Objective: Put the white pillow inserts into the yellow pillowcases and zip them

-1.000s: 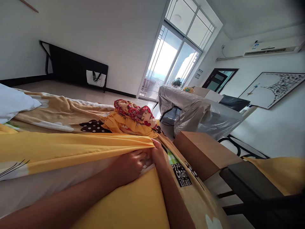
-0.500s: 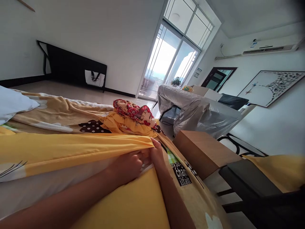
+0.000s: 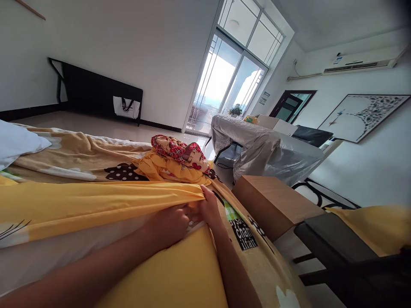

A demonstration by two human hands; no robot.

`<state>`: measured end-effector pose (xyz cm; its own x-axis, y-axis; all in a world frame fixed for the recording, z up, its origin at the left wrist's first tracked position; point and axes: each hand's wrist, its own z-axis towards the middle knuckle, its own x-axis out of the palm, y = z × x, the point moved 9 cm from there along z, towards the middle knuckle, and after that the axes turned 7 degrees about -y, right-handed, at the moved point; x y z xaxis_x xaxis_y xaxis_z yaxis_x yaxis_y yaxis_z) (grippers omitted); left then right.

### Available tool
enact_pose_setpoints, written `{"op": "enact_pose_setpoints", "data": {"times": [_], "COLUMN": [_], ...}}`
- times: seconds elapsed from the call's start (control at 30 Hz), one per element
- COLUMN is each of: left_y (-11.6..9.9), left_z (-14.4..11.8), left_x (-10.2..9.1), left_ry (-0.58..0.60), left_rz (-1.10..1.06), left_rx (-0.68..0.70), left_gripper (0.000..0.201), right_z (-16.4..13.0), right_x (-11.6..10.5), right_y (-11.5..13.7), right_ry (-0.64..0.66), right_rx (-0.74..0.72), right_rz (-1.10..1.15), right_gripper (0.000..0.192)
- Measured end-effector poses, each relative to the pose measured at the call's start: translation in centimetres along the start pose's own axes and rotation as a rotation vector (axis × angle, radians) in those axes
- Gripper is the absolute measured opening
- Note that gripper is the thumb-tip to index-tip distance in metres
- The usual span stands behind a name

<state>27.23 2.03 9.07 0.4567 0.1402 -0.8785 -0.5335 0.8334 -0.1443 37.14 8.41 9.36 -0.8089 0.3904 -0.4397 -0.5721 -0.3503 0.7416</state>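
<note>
A yellow quilt cover [image 3: 96, 199] is stretched across the bed, with a pale inner side [image 3: 86, 244] showing below its upper fold and another yellow panel [image 3: 173, 273] nearer me. My right hand [image 3: 210, 209] is closed, pinching the gathered end of the upper fold between thumb and fingers. Right beside it, my left hand [image 3: 170, 226] is curled into a fist at the cover's edge, the two hands close together. Its fingertips are mostly hidden, with small whitish bits between the hands. Beneath lies a tan patterned blanket [image 3: 80, 149].
A bunched red plaid and yellow cloth [image 3: 180, 154] lies past my hands. A white pillow [image 3: 19, 143] is at far left. To the right stand a wooden cabinet [image 3: 272, 196] and a dark chair [image 3: 334, 239]. Farther back is a plastic-covered table [image 3: 257, 145].
Both hands keep their hold on the cover and stay nearly in place. The whole view has shifted very slightly.
</note>
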Motion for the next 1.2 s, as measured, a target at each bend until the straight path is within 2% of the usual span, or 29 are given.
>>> {"op": "enact_pose_setpoints", "data": {"times": [0.23,0.43,0.6,0.73,0.83,1.03,1.2], "left_y": [0.3,0.1,0.8,1.2,1.2,0.0,0.9], "left_z": [-0.1,0.0,-0.1,-0.2,-0.1,0.4,0.4], "left_x": [0.2,-0.1,0.1,0.3,0.0,-1.7,-0.9], "left_ry": [0.044,0.0,-0.017,-0.031,-0.015,-0.025,0.031], "left_rz": [-0.083,-0.137,-0.212,-0.227,-0.258,-0.367,-0.231], "left_rx": [-0.049,-0.02,-0.063,-0.095,-0.115,-0.045,-0.139], "left_gripper": [0.035,0.043,0.05,0.048,0.051,0.055,0.05], "right_z": [0.0,-0.2,-0.3,-0.4,-0.3,-0.2,-0.1], "right_x": [0.1,0.5,1.2,1.5,1.4,0.8,0.1], "right_y": [0.2,1.2,1.3,1.0,0.9,1.2,1.8], "right_ry": [0.033,0.104,0.156,0.169,0.152,0.097,0.034], "right_rx": [0.009,0.007,0.056,0.084,0.062,-0.011,-0.08], "right_rz": [0.067,0.174,0.351,0.403,0.378,0.242,0.123], "right_gripper": [0.018,0.021,0.022,0.023,0.023,0.022,0.019]}}
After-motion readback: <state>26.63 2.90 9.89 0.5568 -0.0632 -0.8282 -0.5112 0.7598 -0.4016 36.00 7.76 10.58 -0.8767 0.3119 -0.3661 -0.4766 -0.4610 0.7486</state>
